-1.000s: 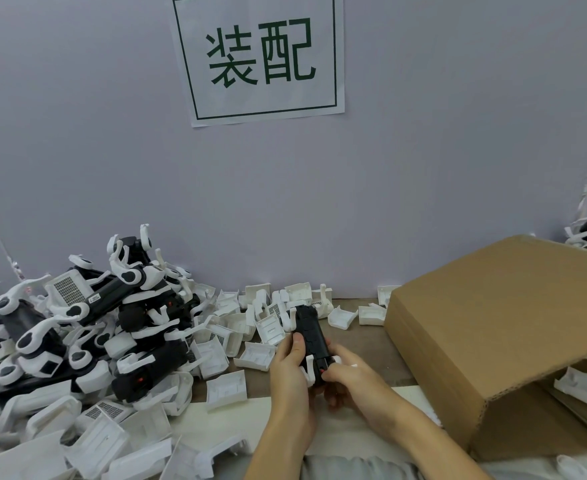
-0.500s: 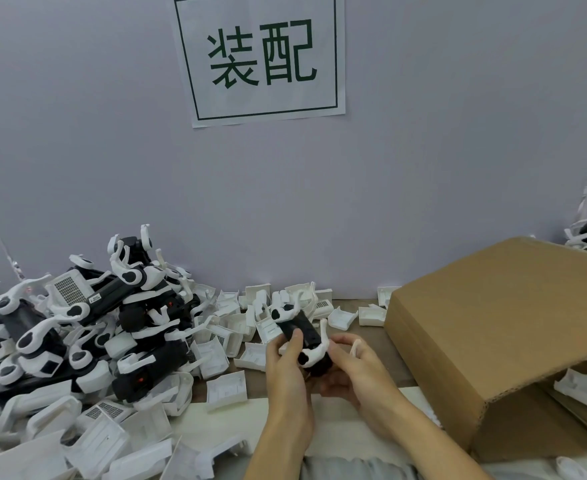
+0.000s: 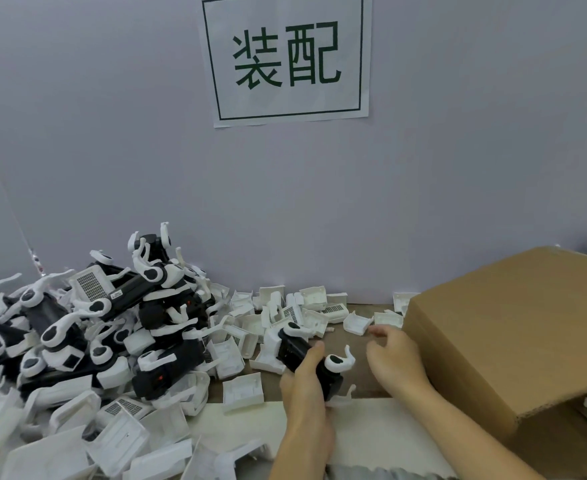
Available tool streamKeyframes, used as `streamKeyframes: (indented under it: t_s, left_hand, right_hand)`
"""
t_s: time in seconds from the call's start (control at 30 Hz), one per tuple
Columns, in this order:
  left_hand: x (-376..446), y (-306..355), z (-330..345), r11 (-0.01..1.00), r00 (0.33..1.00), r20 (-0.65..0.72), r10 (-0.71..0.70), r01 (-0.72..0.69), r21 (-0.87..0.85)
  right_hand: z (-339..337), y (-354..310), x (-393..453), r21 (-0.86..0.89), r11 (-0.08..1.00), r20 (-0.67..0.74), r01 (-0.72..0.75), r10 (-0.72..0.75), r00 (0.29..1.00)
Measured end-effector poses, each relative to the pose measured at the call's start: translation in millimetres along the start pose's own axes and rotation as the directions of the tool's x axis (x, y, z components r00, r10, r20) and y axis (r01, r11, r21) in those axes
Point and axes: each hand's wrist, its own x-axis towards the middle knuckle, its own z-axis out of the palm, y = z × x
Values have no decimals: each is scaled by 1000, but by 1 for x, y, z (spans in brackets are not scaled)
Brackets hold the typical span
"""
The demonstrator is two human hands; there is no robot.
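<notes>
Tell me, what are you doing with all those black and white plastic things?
A person seems to be putting small plastic gadgets together at a table. The left hand grips a black gadget with white curved arms. The right hand holds nothing and hovers beside a cardboard box. A pile of similar gadgets lies on the left, with loose white caps scattered around.

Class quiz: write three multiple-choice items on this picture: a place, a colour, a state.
1. The cardboard box stands: A left of both hands; B right of both hands; C hanging overhead.
2. On the sign, the characters are: A green; B red; C blue.
3. The black-and-white unit is: A gripped by the left hand alone; B gripped by both hands; C lying untouched.
Key: B, box beside the right hand; A, dark green print; A, right hand open, apart from it.
</notes>
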Motion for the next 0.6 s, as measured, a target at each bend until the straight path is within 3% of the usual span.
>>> streamKeyframes:
  t_s: [0.1,0.17,0.27,0.33,0.4,0.47,0.6]
  left_hand:
    - [3,-3,0,999,1000,13,23,-24,42]
    - [3,-4,0,998,999,18,36,-37,46]
    - [-1,-3,2,998,999,39,32,-34,56]
    - [-3,-2,2,998,999,44,30,-33,60]
    - [-4,-2,2,997,998,48,33,-36,66]
    - [-4,-3,1,997,998,53,39,-42,69]
    - [0,-5,2,996,998,45,47,-50,71]
  right_hand:
    - [-1,-6,22,-258,965,50,44,-32,998]
    - [-4,-7,36,-487,866,121,115,-64,991]
    - [-7,-6,51,-809,521,264,273,-93,960]
    - [-7,-4,56,-905,249,333,345,-91,938]
    - [-9,-3,59,-919,144,358,366,-83,930]
    - [-10,-5,61,-907,182,367,380,-104,924]
    - [-10,-8,59,-776,513,275,366,-246,929]
